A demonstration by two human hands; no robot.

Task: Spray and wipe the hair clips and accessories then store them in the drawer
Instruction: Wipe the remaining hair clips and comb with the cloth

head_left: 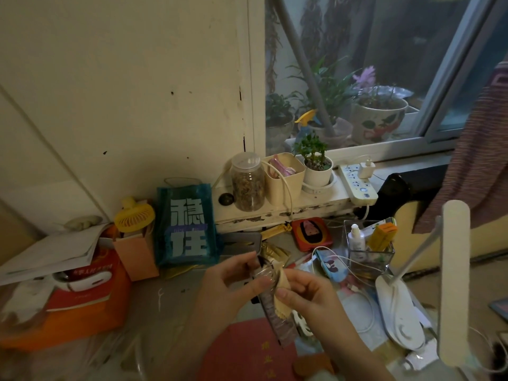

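Long hair clip (276,309) angled toward viewer, left hand (231,281) gripping it, right hand (310,295) pinching cloth (283,287)

Two hands, the left hand (233,281) and right hand (310,295), shared one long hair clip (270,306) and one beige cloth (286,292). Behind stood one glass jar (247,182), one yellow fan (134,214), one power strip (358,182) and one small potted plant (316,163).

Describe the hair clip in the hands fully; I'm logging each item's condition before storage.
The hair clip is a long, narrow barrette, dark with a purplish, mottled sheen, and a clear, glossy part shows near its upper end. It is held in the air above the cluttered desk, slanting from upper left to lower right. The left hand grips its upper end, and the right hand presses a small beige cloth against its middle. Finer detail is blurred.
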